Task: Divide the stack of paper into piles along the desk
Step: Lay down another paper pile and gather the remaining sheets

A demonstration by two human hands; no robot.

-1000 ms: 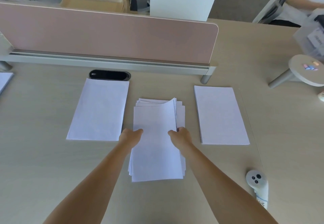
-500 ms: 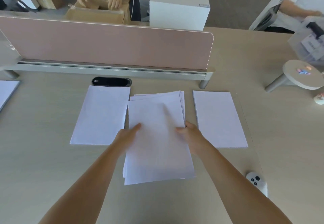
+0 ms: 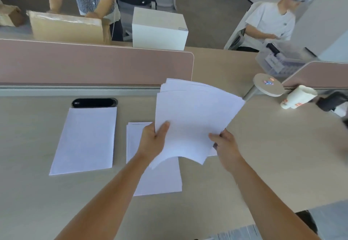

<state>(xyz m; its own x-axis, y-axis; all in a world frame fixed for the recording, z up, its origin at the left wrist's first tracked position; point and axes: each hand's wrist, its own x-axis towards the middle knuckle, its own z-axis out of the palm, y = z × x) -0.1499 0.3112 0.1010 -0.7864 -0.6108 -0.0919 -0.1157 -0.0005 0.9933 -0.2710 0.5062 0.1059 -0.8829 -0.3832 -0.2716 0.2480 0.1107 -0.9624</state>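
A bundle of white sheets [image 3: 194,115] is lifted off the desk, fanned and tilted to the right. My left hand [image 3: 153,140] grips its left edge with the thumb on top. My right hand [image 3: 225,145] grips its lower right corner. Under it, the rest of the paper stack [image 3: 156,181] lies flat on the desk [image 3: 263,155]. A separate white pile [image 3: 84,140] lies to the left. The lifted sheets hide the pile further right except for a small corner [image 3: 212,153].
A pink divider panel [image 3: 94,64] runs along the back of the desk, with a black cable slot [image 3: 94,102] in front of it. A round white stand [image 3: 268,85] and a tipped paper cup [image 3: 298,96] sit at the right. People work beyond the divider.
Both hands have lifted a bundle of sheets off the middle stack and carried it up and to the right. The camera has swung to the right.
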